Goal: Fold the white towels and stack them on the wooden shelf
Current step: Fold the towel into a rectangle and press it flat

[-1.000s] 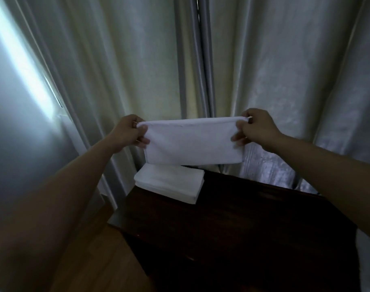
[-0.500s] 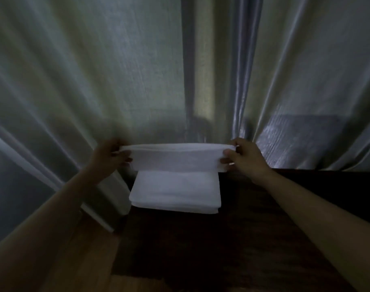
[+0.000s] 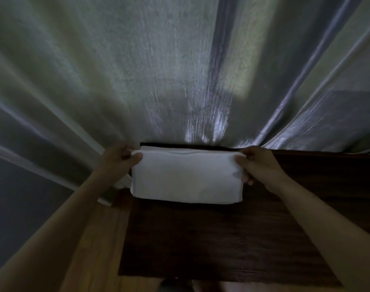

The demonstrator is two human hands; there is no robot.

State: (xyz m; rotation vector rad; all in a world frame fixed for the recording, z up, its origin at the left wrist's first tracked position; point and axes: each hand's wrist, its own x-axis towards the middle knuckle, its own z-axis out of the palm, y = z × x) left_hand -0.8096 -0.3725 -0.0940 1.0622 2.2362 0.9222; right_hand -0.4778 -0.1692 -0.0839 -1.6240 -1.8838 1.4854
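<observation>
Pinching a folded white towel (image 3: 186, 180) at both ends, the hands, left (image 3: 118, 159) and right (image 3: 257, 165), are setting it onto the stack at the wooden shelf's (image 3: 232, 239) back left corner, nearly placed.

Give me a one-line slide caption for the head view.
Both hands, left and right, lower a folded white towel onto the dark wooden shelf.

Towel (image 3: 186, 178) lowered from mid-air onto stack (image 3: 150, 147) on shelf (image 3: 222, 239); left hand (image 3: 116, 161) and right hand (image 3: 257, 165) lower with it.

matt cloth towel (image 3: 186, 178), dark grained wooden shelf (image 3: 232, 239)
</observation>
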